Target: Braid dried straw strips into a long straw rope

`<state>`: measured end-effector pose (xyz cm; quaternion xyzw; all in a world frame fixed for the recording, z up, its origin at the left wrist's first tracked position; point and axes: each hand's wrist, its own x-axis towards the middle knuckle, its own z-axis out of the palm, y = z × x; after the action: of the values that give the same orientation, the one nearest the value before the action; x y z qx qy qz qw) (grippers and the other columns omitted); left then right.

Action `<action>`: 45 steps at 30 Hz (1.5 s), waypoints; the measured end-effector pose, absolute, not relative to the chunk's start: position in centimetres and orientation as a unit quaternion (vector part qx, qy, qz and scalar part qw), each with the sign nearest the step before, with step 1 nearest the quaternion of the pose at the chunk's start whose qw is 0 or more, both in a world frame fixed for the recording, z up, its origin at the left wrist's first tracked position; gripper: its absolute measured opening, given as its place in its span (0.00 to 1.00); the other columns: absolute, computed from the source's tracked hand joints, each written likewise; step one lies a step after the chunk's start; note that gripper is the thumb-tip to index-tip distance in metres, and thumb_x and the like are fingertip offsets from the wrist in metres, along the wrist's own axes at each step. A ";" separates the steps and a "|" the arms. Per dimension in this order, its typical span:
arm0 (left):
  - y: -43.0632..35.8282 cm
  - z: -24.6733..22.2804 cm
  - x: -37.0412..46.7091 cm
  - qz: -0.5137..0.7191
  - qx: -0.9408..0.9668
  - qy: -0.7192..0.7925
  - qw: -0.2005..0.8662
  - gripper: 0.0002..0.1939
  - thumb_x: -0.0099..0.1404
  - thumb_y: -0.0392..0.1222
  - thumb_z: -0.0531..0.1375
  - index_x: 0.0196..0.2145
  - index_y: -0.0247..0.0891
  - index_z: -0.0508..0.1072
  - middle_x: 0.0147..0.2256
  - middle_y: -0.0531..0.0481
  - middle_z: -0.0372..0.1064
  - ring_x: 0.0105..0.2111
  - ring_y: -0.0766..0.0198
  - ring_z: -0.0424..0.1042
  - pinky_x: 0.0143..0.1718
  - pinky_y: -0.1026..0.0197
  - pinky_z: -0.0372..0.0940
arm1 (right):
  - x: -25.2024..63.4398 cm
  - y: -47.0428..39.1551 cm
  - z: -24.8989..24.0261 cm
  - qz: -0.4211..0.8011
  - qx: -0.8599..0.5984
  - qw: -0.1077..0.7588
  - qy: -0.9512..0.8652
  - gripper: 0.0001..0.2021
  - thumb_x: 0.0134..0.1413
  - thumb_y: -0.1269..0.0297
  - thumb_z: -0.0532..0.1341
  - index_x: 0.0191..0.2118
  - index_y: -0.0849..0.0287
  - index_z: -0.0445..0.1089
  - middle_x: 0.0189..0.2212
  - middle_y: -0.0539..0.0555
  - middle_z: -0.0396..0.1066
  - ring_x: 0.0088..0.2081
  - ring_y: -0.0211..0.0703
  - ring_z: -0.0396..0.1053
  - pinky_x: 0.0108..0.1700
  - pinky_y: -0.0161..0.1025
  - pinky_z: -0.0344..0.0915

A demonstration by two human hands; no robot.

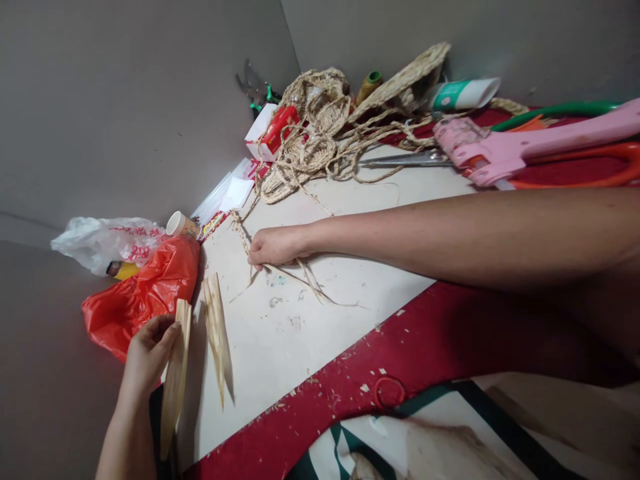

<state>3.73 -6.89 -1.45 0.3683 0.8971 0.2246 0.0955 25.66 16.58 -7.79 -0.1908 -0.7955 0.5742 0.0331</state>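
Note:
My left hand (150, 340) pinches a long, dry, pale strip that looks like a corn husk (176, 380), holding it upright at the left edge of the white board (270, 347). Beside it a second husk bundle (215, 327) lies on the board, apart from my fingers. Farther up, my right hand (277, 247) is closed on the end of a thin braided cord (241, 230). Loose strands (313, 283) fan out from under that hand across the board. Its fingertips partly hide the grip.
Coiled braided cord (300, 163) heaps at the back near a red and white box (273, 130), pruning shears (255, 87) and a thread spool (369, 87). Scissors (410, 160) and a pink-handled tool (530, 143) lie right. A red plastic bag (150, 287) and paper cup (181, 225) stand left.

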 end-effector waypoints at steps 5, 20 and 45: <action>-5.8 -2.5 5.3 0.038 0.470 0.867 -0.158 0.13 0.59 0.47 0.56 0.38 0.38 0.73 0.32 0.45 0.73 0.28 0.59 0.71 0.30 0.61 0.61 | 25.6 16.5 -7.8 0.576 -0.194 0.031 -0.794 0.09 0.51 0.66 0.55 0.31 0.64 0.70 0.11 0.44 0.48 0.12 0.30 0.43 0.16 0.33 0.38; 0.7 -4.4 5.9 0.136 0.501 0.855 -0.012 0.09 0.55 0.46 0.56 0.28 0.38 0.70 0.22 0.51 0.69 0.22 0.63 0.67 0.25 0.63 0.58 | 26.3 16.6 -7.1 0.569 -0.185 0.032 -0.800 0.08 0.51 0.68 0.55 0.30 0.64 0.69 0.11 0.44 0.47 0.13 0.30 0.44 0.17 0.33 0.40; 3.1 -4.3 12.1 0.512 0.232 0.723 0.402 0.11 0.46 0.37 0.65 0.30 0.37 0.71 0.19 0.57 0.66 0.16 0.71 0.63 0.20 0.66 0.61 | 25.9 16.5 -7.3 0.614 -0.186 0.033 -0.767 0.08 0.51 0.68 0.54 0.30 0.64 0.69 0.09 0.43 0.46 0.13 0.30 0.42 0.17 0.31 0.39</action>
<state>12.07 3.08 -4.33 0.2322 0.7227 0.5123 0.4016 25.93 16.54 -7.33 -0.1864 -0.7666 0.6136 0.0325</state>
